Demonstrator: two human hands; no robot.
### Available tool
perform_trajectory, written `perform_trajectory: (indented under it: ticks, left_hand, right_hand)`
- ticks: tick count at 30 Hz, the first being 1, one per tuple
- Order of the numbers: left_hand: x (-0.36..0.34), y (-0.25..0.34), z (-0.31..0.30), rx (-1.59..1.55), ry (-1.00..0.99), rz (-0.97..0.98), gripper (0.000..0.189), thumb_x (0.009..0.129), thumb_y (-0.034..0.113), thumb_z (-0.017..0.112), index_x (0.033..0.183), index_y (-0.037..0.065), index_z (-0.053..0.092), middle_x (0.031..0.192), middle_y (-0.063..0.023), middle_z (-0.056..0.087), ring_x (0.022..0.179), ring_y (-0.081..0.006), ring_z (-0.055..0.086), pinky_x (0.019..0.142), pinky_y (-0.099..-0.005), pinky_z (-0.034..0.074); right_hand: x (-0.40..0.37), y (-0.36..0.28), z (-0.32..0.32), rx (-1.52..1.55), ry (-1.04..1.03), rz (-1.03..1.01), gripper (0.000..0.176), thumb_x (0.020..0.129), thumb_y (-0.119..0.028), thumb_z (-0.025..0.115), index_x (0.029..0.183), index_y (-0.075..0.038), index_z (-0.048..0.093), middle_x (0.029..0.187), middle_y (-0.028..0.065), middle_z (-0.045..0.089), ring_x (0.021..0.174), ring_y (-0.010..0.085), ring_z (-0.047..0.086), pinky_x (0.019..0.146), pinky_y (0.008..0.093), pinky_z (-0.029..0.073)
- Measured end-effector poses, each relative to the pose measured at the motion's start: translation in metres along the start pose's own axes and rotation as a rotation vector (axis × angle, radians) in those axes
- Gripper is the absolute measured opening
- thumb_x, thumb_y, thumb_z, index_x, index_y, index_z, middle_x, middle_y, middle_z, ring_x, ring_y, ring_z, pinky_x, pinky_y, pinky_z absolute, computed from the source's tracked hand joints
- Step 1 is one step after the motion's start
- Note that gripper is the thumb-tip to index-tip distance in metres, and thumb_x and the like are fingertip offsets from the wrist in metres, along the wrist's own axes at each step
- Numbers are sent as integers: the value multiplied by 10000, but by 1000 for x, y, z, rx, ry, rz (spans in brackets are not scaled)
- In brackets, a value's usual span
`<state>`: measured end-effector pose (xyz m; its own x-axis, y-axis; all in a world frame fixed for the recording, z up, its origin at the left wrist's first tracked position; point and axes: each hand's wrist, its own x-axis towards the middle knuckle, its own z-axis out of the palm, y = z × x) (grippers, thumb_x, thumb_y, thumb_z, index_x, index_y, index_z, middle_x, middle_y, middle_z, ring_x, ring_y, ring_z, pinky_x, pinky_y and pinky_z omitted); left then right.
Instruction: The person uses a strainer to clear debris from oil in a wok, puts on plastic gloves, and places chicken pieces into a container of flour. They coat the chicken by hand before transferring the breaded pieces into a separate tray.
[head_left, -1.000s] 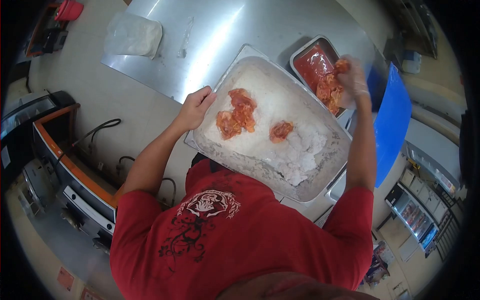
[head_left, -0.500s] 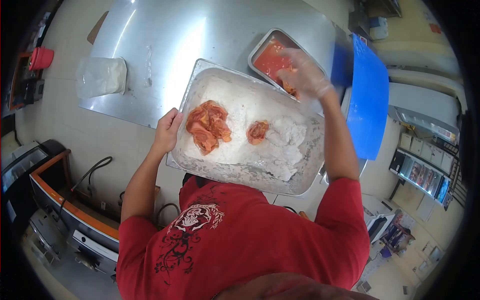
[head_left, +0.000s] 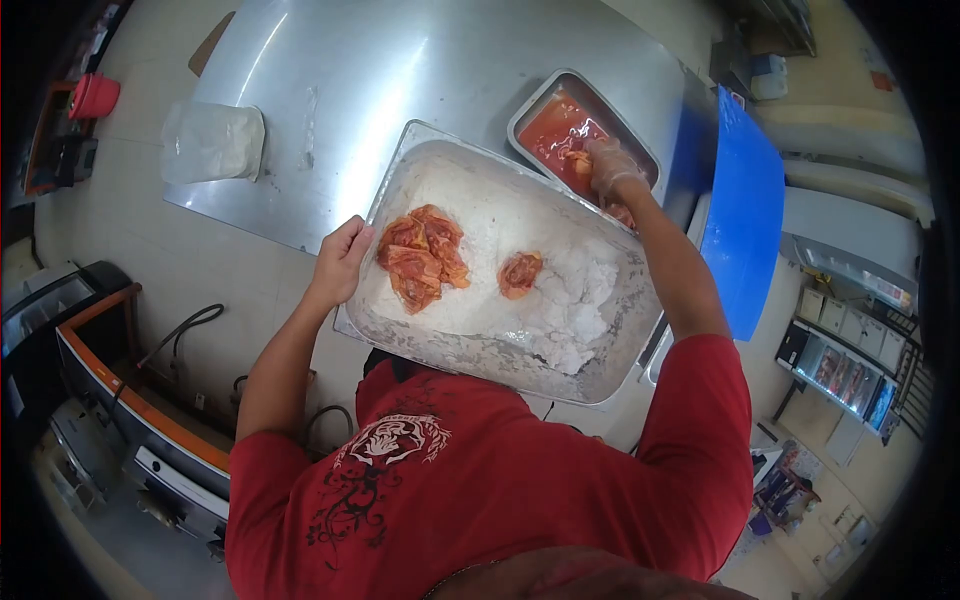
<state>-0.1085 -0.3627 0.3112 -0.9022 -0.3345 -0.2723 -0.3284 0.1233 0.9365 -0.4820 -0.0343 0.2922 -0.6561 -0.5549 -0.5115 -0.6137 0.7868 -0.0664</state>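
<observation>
My left hand (head_left: 343, 262) is closed on the left rim of a large metal pan (head_left: 480, 372) spread with white flour (head_left: 440, 180). A pile of raw, red-marinated meat (head_left: 422, 258) lies on the flour near that hand. A single smaller piece of meat (head_left: 519, 274) sits toward the middle, beside several flour-coated pieces (head_left: 575, 318) at the right. My right hand (head_left: 615, 172), in a clear plastic glove, reaches down into a smaller, deep metal pan (head_left: 566, 76) of red liquid (head_left: 560, 120). Its fingers are bent around a marinated meat piece (head_left: 580, 160); the fingertips are partly hidden.
Both pans rest at a steel table (head_left: 330, 90). A clear bag of white powder (head_left: 212, 145) stands near its left edge. A blue panel (head_left: 740, 220) rises right of the smaller pan. An orange-edged counter (head_left: 150, 400) stands at the lower left.
My right hand has moved lower into the smaller pan, among the meat and red liquid. My left hand still holds the large pan's rim. The view has shifted slightly.
</observation>
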Motion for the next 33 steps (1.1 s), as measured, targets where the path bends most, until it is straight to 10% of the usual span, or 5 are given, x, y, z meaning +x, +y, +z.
perform_trajectory:
  ticks: [16, 25, 27, 30, 33]
  left_hand:
    - [1, 0, 0, -18, -6, -8, 323, 1050, 203, 515, 789, 30, 437, 705, 42, 363, 699, -52, 343, 607, -250, 352]
    - [-1, 1, 0, -22, -11, -28, 313, 1046, 192, 516, 787, 37, 433, 714, 37, 363, 711, -58, 343, 621, -246, 350]
    - [0, -1, 1, -27, -16, -24, 310, 1045, 187, 516, 785, 40, 433, 715, 37, 362, 712, -59, 342, 622, -246, 350]
    - [2, -4, 0, -2, -21, -13, 306, 1043, 182, 517, 784, 42, 435, 715, 38, 365, 711, -58, 344, 623, -245, 352]
    - [-1, -1, -1, -2, -15, -20, 299, 1042, 179, 516, 788, 38, 445, 714, 39, 373, 711, -56, 349, 625, -245, 355]
  right_hand:
    - [-1, 57, -15, 513, 423, 40, 326, 729, 64, 603, 1019, -70, 663, 915, 163, 674, 898, 290, 655, 830, 355, 502]
    - [-92, -45, -123, 1016, 110, -289, 390, 704, 81, 620, 1067, -59, 597, 967, 42, 638, 864, 144, 651, 755, 328, 543]
    - [-111, -92, -117, 572, 108, -325, 419, 725, -18, 680, 1125, -68, 566, 1074, 111, 606, 898, 248, 666, 824, 374, 562]
    - [-127, -133, -114, 794, 46, -530, 334, 822, -30, 676, 1144, -71, 597, 1046, 97, 629, 941, 235, 645, 829, 357, 537]
    - [-90, -70, -108, 525, 239, -435, 282, 843, -48, 655, 1121, -65, 612, 1069, 107, 624, 957, 239, 643, 845, 355, 531]
